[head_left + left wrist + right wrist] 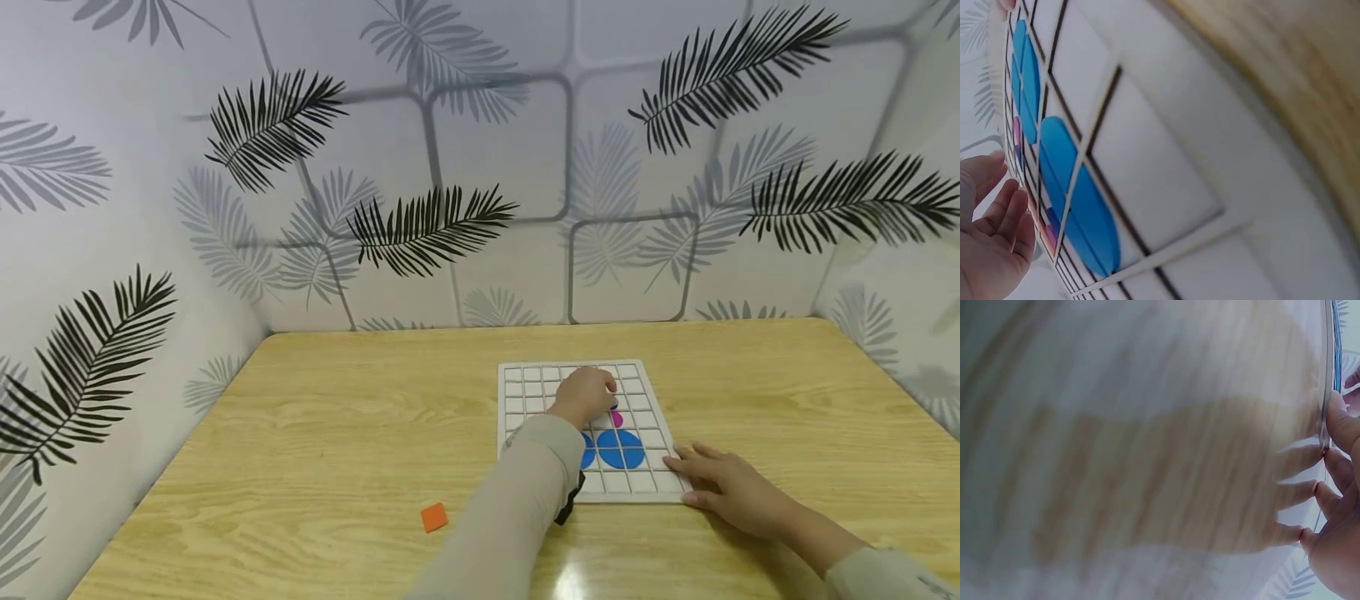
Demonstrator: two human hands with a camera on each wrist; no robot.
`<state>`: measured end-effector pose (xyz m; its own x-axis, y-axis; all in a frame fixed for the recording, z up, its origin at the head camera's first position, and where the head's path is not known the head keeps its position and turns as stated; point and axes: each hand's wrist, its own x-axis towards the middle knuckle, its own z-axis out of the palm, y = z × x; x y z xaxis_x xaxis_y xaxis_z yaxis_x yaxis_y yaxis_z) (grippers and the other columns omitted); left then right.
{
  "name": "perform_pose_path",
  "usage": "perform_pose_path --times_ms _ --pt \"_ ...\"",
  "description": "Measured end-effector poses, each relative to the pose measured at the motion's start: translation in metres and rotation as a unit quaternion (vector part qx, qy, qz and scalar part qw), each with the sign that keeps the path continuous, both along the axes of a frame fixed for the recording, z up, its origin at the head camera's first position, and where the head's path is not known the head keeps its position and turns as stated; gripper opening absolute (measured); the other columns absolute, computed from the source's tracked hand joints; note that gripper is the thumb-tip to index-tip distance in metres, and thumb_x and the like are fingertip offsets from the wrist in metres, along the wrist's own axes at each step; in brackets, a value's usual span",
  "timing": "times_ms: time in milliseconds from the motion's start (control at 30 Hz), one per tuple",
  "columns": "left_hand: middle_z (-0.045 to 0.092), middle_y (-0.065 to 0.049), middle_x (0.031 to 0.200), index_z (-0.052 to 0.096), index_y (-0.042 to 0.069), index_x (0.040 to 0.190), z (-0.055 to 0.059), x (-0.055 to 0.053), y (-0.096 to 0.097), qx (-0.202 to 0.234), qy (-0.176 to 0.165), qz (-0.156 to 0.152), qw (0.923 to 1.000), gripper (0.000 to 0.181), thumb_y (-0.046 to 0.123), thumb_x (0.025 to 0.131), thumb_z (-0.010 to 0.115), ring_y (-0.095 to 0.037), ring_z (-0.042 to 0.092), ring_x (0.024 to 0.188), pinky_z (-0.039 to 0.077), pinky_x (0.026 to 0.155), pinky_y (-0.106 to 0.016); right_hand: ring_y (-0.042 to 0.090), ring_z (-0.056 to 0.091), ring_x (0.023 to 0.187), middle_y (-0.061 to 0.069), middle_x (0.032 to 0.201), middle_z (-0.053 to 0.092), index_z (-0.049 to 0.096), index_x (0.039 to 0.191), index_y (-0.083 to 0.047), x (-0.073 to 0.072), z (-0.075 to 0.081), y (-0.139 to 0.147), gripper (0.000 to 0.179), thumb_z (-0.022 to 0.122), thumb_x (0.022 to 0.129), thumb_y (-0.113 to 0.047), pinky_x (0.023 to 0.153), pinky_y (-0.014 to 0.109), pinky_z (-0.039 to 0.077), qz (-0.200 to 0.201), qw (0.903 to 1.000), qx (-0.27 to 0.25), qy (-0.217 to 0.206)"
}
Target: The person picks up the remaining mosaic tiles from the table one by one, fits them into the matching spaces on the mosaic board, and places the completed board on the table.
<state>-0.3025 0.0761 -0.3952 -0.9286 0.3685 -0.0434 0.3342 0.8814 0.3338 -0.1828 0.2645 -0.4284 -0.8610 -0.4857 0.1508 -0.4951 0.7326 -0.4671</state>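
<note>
A white board (660, 483) with a raised grid lies on the table, bearing two blue discs (621, 449). My left hand (587, 395) reaches over its upper middle, fingertips bent down close to the surface, thumb and fingers apart in the left wrist view. Whether a thin piece sits under those fingertips I cannot tell. A pink piece (617, 419) and a dark blue piece (614, 403) show beside this hand. My right hand (731, 492) rests at the board's lower right edge, fingers spread and extended, the thumb touching the rim. The left forearm hides the board's lower left part.
An orange square piece (433, 517) lies on the wooden table (337, 433), left of the left sleeve (498, 508). Behind the table's far edge stands a wall (510, 275) with a leaf pattern.
</note>
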Motion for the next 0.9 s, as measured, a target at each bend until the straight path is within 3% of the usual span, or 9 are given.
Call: perform_pose_path --times_ms 267,533,700,900 --pt "0.058 0.008 0.100 0.062 0.019 0.104 0.012 0.003 -0.012 0.018 0.002 -0.017 0.9997 0.022 0.027 0.084 0.055 -0.008 0.052 0.092 0.041 0.072 -0.021 0.048 0.031 0.111 0.024 0.122 0.043 0.053 0.118 -0.003 0.001 0.003 -0.003 0.046 0.060 0.079 -0.026 0.082 0.061 0.026 0.004 0.9999 0.005 -0.014" --pt "0.058 0.003 0.095 0.061 0.014 0.099 0.030 0.013 -0.037 0.106 -0.032 -0.027 0.9934 0.019 0.025 0.086 0.053 -0.010 0.052 0.081 0.042 0.067 -0.023 0.048 0.032 0.111 0.024 0.120 0.045 0.053 0.117 -0.002 -0.001 0.005 0.001 0.045 0.060 0.079 -0.024 0.083 0.059 0.028 0.005 0.9999 0.009 -0.007" --pt "0.057 0.001 0.098 0.060 0.012 0.102 0.039 0.018 -0.055 0.137 -0.041 -0.026 0.9894 0.021 0.025 0.086 0.053 -0.013 0.052 0.085 0.043 0.071 -0.025 0.048 0.031 0.111 0.023 0.120 0.045 0.053 0.117 -0.003 -0.003 0.006 0.002 0.044 0.061 0.079 -0.023 0.083 0.059 0.028 0.004 0.9999 0.008 -0.007" --pt "0.055 0.004 0.088 0.061 0.013 0.092 0.045 0.027 -0.075 0.167 -0.046 -0.041 0.9841 0.017 0.027 0.084 0.056 -0.011 0.050 0.083 0.042 0.070 -0.025 0.049 0.032 0.110 0.025 0.119 0.045 0.053 0.117 -0.003 -0.002 0.004 -0.002 0.045 0.060 0.079 -0.026 0.082 0.059 0.029 0.012 0.9999 0.003 -0.008"
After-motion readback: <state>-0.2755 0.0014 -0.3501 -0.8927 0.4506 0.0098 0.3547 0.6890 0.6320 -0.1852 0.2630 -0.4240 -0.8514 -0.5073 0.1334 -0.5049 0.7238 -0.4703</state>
